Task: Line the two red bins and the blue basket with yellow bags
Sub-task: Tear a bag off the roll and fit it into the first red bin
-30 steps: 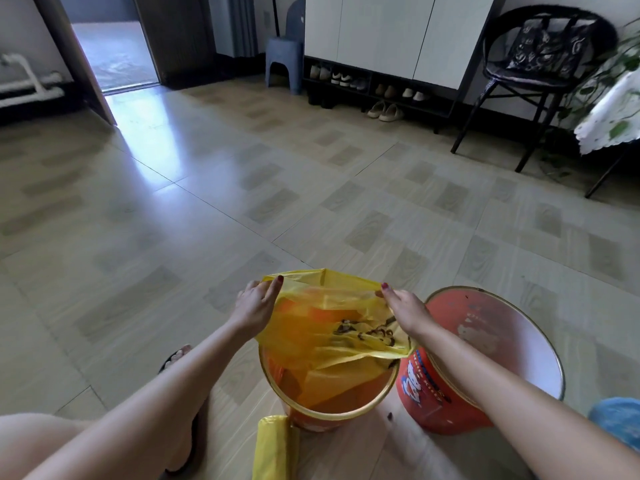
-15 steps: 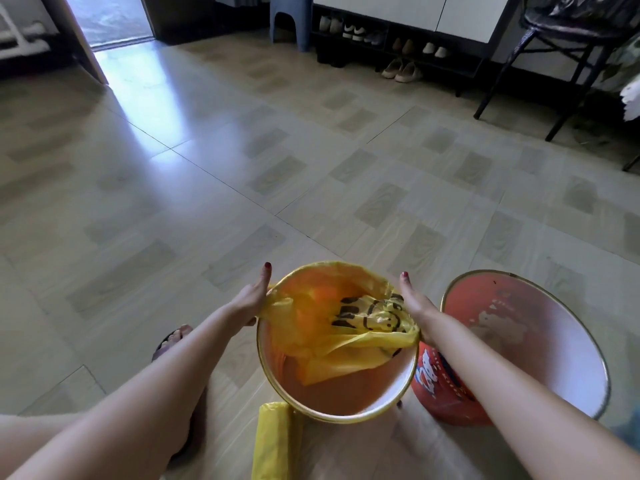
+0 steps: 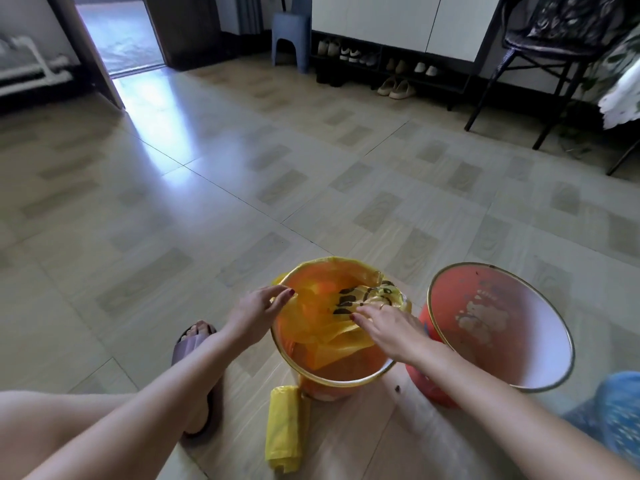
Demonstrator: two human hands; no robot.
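Observation:
A red bin (image 3: 346,379) with a gold rim stands on the floor in front of me. A yellow bag (image 3: 325,306) with a black print lies in its mouth, its far edge folded over the rim. My left hand (image 3: 256,310) pinches the bag's edge at the bin's left rim. Flat on the bag near the middle rests my right hand (image 3: 384,323), fingers closed on the plastic. A second red bin (image 3: 498,327), unlined, stands to the right, tilted toward me. A blue basket (image 3: 616,410) shows at the lower right edge.
A roll of yellow bags (image 3: 284,424) lies on the floor just in front of the lined bin. My left foot in a sandal (image 3: 195,341) is beside it. A black chair (image 3: 540,50), a shoe cabinet (image 3: 398,60) and a blue stool (image 3: 290,36) stand far back.
Both hands moved from the bin's outer sides inward onto the bag. The bag has sunk lower into the bin and its far edge now wraps the rim.

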